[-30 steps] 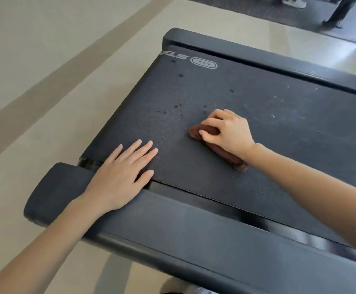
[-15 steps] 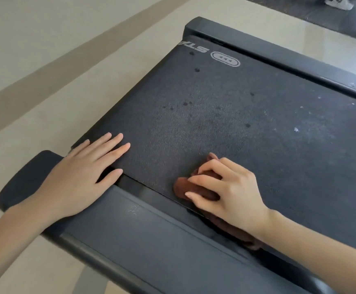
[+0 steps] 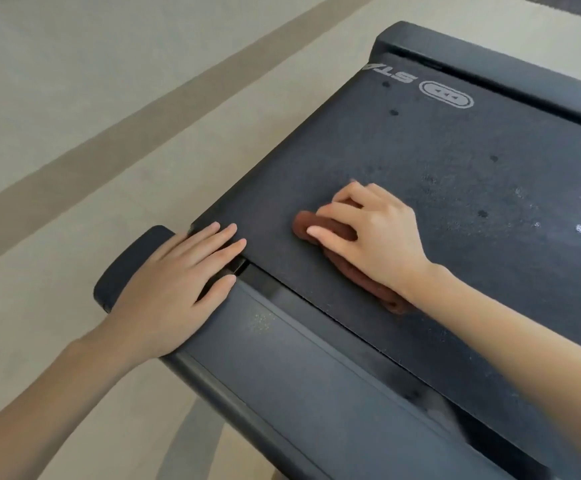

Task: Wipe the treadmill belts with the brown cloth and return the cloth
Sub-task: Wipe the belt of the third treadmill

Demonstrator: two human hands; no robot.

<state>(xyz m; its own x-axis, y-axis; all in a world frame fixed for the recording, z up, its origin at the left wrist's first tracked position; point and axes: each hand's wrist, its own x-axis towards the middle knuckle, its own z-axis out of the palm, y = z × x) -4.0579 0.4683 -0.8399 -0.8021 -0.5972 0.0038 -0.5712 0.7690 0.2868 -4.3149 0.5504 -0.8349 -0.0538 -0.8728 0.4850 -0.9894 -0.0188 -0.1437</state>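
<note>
The black treadmill belt fills the right of the head view, dotted with dark spots and white specks. A bunched brown cloth lies on the belt near its close edge. My right hand grips the cloth, fingers curled over it, and covers most of it; one end sticks out under my wrist. My left hand rests flat, fingers straight, on the treadmill's near side rail at the rear corner, fingertips touching the belt edge.
The far side rail runs along the belt's far edge. A rounded end cap sticks out at the rear corner. Beige floor with a darker stripe lies to the left.
My right hand slid the cloth toward the near rail, then back onto the belt and further toward the rear end. My left hand shifted along the rail to the corner. The camera moved.
</note>
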